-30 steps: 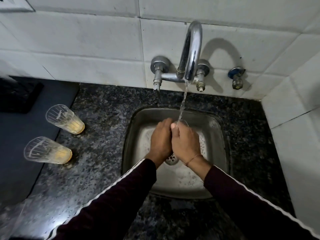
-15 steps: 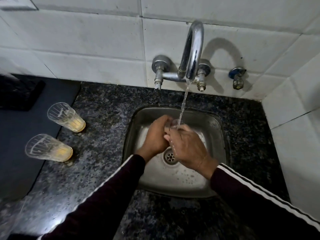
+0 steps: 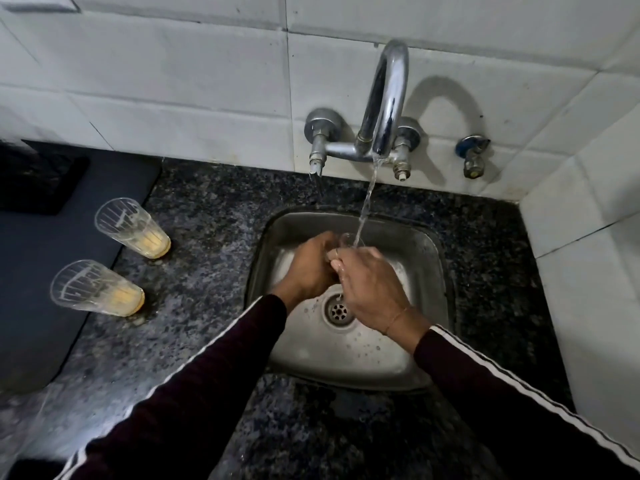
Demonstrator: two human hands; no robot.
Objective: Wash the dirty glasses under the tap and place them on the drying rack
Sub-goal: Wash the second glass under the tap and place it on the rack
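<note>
A: KITCHEN SINK, HEAD VIEW — A glass (image 3: 349, 240) is held under the tap (image 3: 386, 109) over the steel sink (image 3: 426, 268); only its rim is seen, between the two hands; a thin stream of water (image 3: 367, 199) is caught at that rim.

B: How is the glass gripped?

A: The left hand (image 3: 311, 268) is curled round it from the left; the right hand (image 3: 370, 289) is closed on it from the right, fingers (image 3: 341, 263) bent over the side; most of the glass is hidden by both hands, so how upright it stands cannot be told.

B: And the other glasses?

A: Two are seen on the dark speckled counter (image 3: 214, 230), well left of the sink; the far glass (image 3: 133, 228) and the near glass (image 3: 97, 289) are stood upright, apart from each other; a yellowish residue is shown at the bottom of each, with streaks up the walls; both are set just beside the edge of a dark mat (image 3: 45, 265).

B: What else is framed?

A: The drain (image 3: 338, 310) is seen just below the hands, with droplets spread over the basin floor; a small valve (image 3: 472, 155) is fixed to the white tiled wall (image 3: 173, 81) right of the tap; dark sleeves (image 3: 214, 386) with white stripes are worn on both arms; a thin band is seen at the right wrist.
</note>
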